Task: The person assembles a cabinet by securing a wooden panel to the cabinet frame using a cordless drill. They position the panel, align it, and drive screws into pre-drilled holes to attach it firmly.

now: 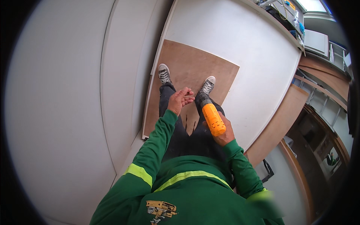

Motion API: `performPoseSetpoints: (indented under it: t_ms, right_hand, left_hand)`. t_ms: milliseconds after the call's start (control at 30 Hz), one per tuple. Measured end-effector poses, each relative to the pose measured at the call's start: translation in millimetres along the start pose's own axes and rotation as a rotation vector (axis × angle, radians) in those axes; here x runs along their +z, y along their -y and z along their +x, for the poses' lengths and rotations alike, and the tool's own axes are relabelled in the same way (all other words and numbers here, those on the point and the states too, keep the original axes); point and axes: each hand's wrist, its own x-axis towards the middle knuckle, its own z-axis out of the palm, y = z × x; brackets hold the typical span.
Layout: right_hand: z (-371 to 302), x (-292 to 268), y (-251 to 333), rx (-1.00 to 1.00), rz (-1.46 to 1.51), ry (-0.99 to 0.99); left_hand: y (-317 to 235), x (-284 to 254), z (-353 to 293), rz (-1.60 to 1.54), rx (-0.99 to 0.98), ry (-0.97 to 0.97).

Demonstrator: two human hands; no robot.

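Jutting from right grip (227, 132), orange drill (213, 119)

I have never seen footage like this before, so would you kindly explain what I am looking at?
This single picture comes from a fisheye camera on a person's head, looking down, so straight edges bend. No machine here, just bare hands. The right hand holds an orange power drill with a dark front end. The left hand is raised nearby; whether it pinches something small is unclear. Grey-and-white lace-up shoes stand on a flat brown board, lying on a smooth white surface.
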Motion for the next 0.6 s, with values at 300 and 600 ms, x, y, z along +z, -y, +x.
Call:
performPoseSetpoints:
  t_ms: [300, 600]
  right_hand:
    - [109, 84, -35, -0.047, -0.099, 0.021]
    - [239, 164, -54, -0.055, -0.183, 0.079]
  left_hand:
    - [-21, -95, 119, -0.132, 0.016, -0.059]
    - [-78, -164, 235, -0.403, -0.229, -0.069]
